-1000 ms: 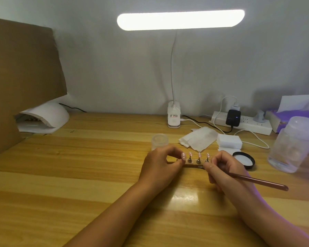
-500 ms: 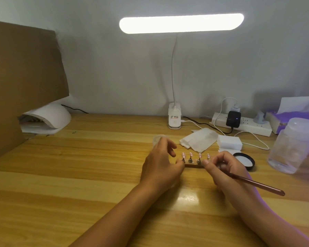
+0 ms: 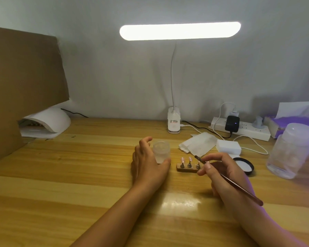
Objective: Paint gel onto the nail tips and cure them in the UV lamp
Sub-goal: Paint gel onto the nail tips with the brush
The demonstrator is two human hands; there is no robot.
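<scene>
A wooden table [image 3: 78, 175] fills the view, with a cardboard sheet [image 3: 25, 77] standing at the far left and a lit desk lamp [image 3: 180, 31] at the far middle. The white UV lamp [image 3: 50, 120] sits at the far left, partly behind the cardboard. A big clear jar [image 3: 291, 150] stands at the right. The left hand [image 3: 148, 166] curls round a small frosted jar [image 3: 161, 150], thumb against its near side. The right hand [image 3: 225, 172] pinches a brush [image 3: 243, 190], its bristles above the right end of a small stand [image 3: 185, 169]. This stand sits just right of the small jar, between the hands, and holds the pink nail tips [image 3: 183, 159] upright.
</scene>
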